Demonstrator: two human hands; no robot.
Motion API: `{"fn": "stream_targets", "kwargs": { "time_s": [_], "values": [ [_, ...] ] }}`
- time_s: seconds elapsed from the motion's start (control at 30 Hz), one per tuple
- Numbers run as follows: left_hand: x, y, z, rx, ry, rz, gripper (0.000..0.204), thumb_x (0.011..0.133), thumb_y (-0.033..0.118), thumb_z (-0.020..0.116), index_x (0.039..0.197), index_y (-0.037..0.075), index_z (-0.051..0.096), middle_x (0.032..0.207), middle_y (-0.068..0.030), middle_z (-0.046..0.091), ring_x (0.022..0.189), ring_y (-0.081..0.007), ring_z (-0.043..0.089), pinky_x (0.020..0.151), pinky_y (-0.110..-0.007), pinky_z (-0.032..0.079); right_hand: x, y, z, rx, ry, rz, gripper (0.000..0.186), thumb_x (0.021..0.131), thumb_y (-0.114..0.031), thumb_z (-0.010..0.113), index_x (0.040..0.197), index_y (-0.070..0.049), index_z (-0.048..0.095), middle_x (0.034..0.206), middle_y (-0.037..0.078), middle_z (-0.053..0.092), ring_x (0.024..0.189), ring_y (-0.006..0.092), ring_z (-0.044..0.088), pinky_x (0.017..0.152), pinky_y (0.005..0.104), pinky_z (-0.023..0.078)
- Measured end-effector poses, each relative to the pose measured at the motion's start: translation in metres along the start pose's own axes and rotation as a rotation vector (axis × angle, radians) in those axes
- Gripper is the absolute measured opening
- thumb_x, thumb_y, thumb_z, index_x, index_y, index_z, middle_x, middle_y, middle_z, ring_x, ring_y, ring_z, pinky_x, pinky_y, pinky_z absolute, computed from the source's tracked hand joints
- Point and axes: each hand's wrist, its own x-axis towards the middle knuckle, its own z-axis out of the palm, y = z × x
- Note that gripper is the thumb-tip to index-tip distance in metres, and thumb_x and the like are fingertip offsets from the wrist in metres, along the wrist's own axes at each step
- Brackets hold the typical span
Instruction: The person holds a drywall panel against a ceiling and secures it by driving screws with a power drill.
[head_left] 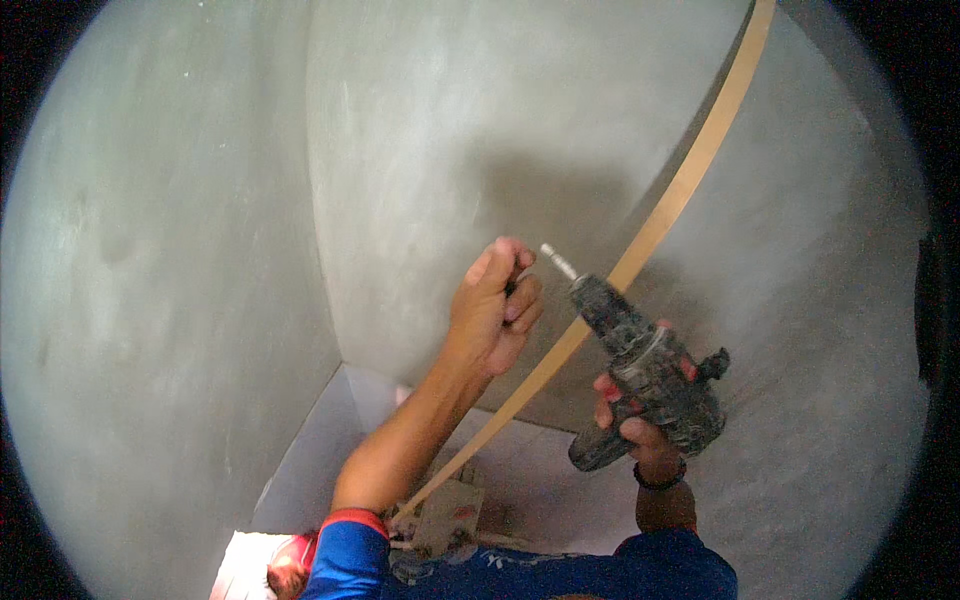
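My right hand (648, 440) grips the handle of a dusty black and red cordless drill (640, 350). Its long pale bit (559, 262) points up and to the left, towards my left hand (497, 305). The fingers of that hand are curled together close to the bit's tip, apart from it. Something small and dark shows between them, too little to name. Behind the drill's nose passes a long, thin light-brown strip (690, 180), which looks like wood and slants from upper right to lower left.
Grey plastered walls (420, 120) meet in a corner left of my hands. Below, beside my left arm, is a beige boxy thing (455, 515) I cannot identify. Something red (295, 552) lies in bright light at the lower left. The strip crosses the space between my arms.
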Motion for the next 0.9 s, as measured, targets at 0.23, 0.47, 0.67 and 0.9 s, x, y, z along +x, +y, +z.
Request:
{"fn": "stream_targets", "kwargs": {
  "time_s": [0.23,0.47,0.67,0.9],
  "values": [
    [-0.011,-0.02,0.03,-0.032,-0.127,-0.016,0.023,0.092,0.035,0.045,0.093,0.013,0.051,0.075,0.0026,0.05,0.041,-0.0048,0.031,0.034,-0.02,0.026,-0.031,0.0,-0.004,0.169,0.147,-0.011,0.1,0.062,-0.006,0.077,0.14,-0.02,0.016,0.102,0.021,0.058,0.072,0.0259,0.059,0.058,0.0357,0.051],
    [0.0,-0.027,0.033,0.124,-0.148,0.004,0.027,0.092,0.036,0.047,0.079,0.013,0.049,0.065,0.0031,0.047,0.038,-0.0043,0.03,0.033,-0.02,0.025,-0.031,-0.006,-0.008,-0.016,0.049,-0.117,0.103,0.061,-0.006,0.076,0.141,-0.015,0.012,0.098,0.019,0.059,0.073,0.0234,0.059,0.057,0.0352,0.05],
    [0.006,-0.042,0.035,0.223,-0.146,-0.017,0.027,0.092,0.034,0.048,0.075,0.013,0.049,0.058,0.0037,0.044,0.038,-0.0046,0.03,0.033,-0.019,0.024,-0.036,-0.003,-0.02,0.413,0.283,0.081,0.105,0.057,-0.002,0.081,0.139,-0.025,0.019,0.098,0.02,0.059,0.073,0.0251,0.061,0.061,0.0356,0.052],
    [-0.006,-0.063,0.056,0.259,-0.107,-0.05,0.023,0.09,0.034,0.052,0.084,0.012,0.051,0.06,0.004,0.044,0.04,-0.0051,0.032,0.034,-0.019,0.026,-0.057,0.002,-0.038,0.078,0.044,-0.229,0.097,0.062,-0.006,0.078,0.138,-0.027,0.021,0.101,0.021,0.058,0.072,0.0265,0.061,0.061,0.0366,0.051]
  ]
}}
